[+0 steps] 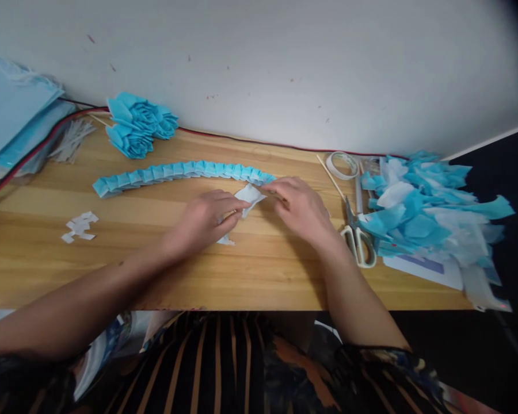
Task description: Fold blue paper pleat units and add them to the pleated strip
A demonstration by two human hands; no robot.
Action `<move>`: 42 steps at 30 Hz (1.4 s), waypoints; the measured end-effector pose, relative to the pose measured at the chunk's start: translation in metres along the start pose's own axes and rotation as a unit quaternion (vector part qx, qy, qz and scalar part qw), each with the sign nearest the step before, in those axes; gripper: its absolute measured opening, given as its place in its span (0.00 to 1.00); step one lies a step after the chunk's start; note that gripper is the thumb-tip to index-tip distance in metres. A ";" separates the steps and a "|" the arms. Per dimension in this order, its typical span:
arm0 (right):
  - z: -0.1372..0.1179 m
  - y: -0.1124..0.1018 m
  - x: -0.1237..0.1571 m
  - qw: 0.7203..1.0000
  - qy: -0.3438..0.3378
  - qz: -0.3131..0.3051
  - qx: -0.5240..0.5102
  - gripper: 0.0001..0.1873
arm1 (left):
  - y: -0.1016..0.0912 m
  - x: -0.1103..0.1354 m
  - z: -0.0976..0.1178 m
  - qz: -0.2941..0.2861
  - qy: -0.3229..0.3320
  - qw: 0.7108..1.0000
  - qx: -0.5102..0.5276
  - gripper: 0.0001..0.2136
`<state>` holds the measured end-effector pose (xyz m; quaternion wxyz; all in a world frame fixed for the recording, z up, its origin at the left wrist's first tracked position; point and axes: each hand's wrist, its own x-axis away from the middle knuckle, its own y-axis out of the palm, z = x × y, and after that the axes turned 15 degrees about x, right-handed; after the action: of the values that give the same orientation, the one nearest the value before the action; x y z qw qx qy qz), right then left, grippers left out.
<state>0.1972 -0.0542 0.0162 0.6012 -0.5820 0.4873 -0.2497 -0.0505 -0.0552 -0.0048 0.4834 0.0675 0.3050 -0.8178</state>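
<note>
A long strip of pleated blue paper or thin fabric (pixel 176 171) curves across the middle of the table. Its right end runs up to the fingers of my right hand (pixel 301 208), which are bent together there; what they pinch is hidden. Just below that end lies a small white piece of thin sheet (pixel 251 196), one corner close to my right fingertips. My left hand (pixel 209 217) has forefinger and thumb closed at the left edge of this white piece. Another white scrap (pixel 226 240) shows beneath my left hand.
Blue folded flowers (pixel 140 123) lie at the back left, by blue packets (pixel 17 109). White scraps (pixel 80 226) are at left. Scissors (pixel 358 238), a tape roll (pixel 342 165), a thin stick (pixel 330 175) and a blue-and-white pile (pixel 423 213) are at right.
</note>
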 end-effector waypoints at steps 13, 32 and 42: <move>-0.010 0.005 -0.001 0.993 -0.036 -0.045 0.107 0.09 | -0.003 -0.001 -0.012 -0.105 -0.010 0.980 -0.171 0.19; 0.001 -0.005 0.028 0.996 -0.038 -0.072 0.033 0.10 | 0.001 0.000 -0.009 -0.109 0.016 0.978 -0.179 0.10; -0.003 0.004 0.019 0.993 0.039 -0.111 0.017 0.09 | -0.003 -0.004 -0.006 -0.095 0.003 0.982 -0.166 0.11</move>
<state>0.2016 -0.0715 0.0069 0.5596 -0.6123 0.4384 -0.3460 -0.0520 -0.0478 -0.0071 0.4070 -0.0409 0.4427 -0.7979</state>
